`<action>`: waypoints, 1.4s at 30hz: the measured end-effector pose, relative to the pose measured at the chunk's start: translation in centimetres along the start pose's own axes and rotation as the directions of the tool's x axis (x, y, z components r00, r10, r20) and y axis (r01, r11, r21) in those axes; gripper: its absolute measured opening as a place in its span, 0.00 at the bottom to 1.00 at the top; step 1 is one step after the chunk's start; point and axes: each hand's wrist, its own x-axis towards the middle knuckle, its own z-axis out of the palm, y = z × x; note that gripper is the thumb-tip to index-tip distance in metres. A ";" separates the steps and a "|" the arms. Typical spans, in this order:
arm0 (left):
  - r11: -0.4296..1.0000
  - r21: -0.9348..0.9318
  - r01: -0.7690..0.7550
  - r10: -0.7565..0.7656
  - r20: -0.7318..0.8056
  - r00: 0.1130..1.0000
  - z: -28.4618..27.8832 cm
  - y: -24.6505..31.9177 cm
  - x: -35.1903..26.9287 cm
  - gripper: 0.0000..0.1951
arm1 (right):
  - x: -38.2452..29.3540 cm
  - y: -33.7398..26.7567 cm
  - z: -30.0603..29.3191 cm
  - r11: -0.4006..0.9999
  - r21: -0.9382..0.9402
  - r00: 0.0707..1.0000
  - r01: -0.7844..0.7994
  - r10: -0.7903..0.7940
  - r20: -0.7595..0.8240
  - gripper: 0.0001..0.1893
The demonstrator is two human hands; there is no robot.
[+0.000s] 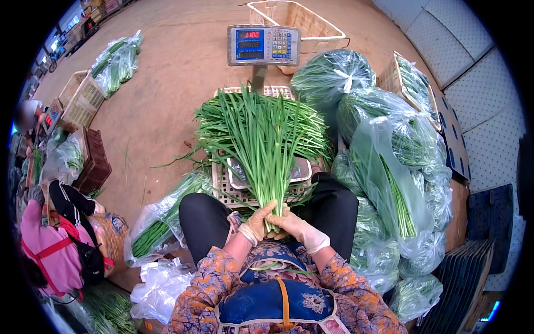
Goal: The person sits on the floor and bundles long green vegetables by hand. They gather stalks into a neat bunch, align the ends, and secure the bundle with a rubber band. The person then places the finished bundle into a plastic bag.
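Observation:
Both my hands, in thin pale gloves, close around the lower stalks of a bunch of garlic chives (271, 167). My left hand (256, 221) grips from one side and my right hand (294, 227) wraps the other, the two touching. The leaves fan out away from me. Beyond the bunch, a large heap of chives (308, 125) lies crosswise over a platform scale. The scale's metal tray (238, 177) and a white plastic crate (219, 190) show beneath. Above the heap stands the scale's display panel (263, 45), with lit red digits.
Bulging clear bags of greens (379, 121) are piled at my right. An open bag of chives (162, 225) and crumpled plastic bags (160, 286) lie at my left. A co-worker in pink (52, 246) sits farther left near a maroon crate (94, 158). A large white crate (329, 31) stands ahead.

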 end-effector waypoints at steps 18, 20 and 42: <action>0.971 0.134 -0.199 0.226 -0.239 0.944 0.4 -0.9 -0.2 0.12 | 4.2 -5.0 -0.6 0.598 -0.801 0.877 -0.030 -0.369 -0.308 0.19; 0.966 0.146 -0.215 0.246 -0.244 0.938 0.1 -0.8 -0.3 0.11 | 4.6 -4.5 -0.8 0.641 -0.766 0.877 0.054 -0.397 -0.271 0.18; 0.951 0.213 -0.224 0.286 -0.331 0.899 1.2 0.0 -1.9 0.13 | -2.3 0.5 -2.7 0.980 0.038 0.921 0.196 -0.170 -0.350 0.13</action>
